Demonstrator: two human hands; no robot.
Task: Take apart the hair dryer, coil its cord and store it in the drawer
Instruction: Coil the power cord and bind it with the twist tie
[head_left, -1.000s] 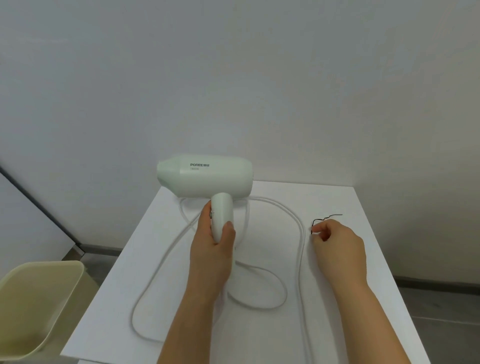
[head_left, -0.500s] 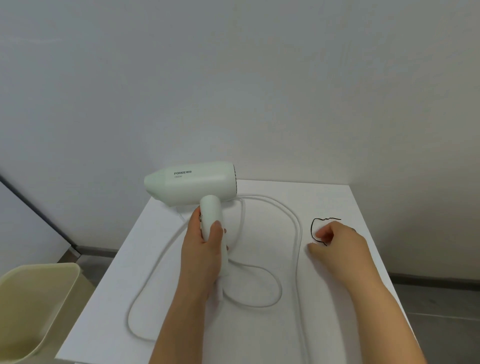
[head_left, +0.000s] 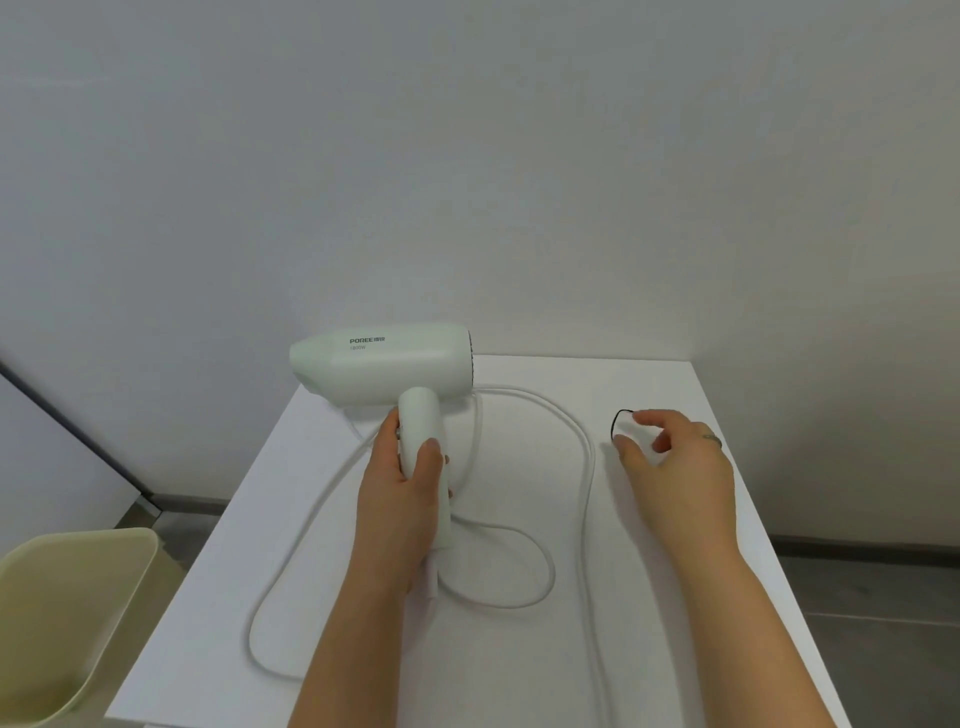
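Head: hair dryer (head_left: 384, 364) in left hand (head_left: 400, 499), tie (head_left: 614, 423) in right hand (head_left: 675, 467)

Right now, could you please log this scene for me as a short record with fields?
Left hand: grips the hair dryer by its handle, nozzle pointing left
Cord: uncoiled, in loose loops on the table
Right hand: pinches a thin black tie, right of the cord
Floor, left: beige bin

Hair dryer (head_left: 384, 364) reads "POREE" (beneath, "1800W").
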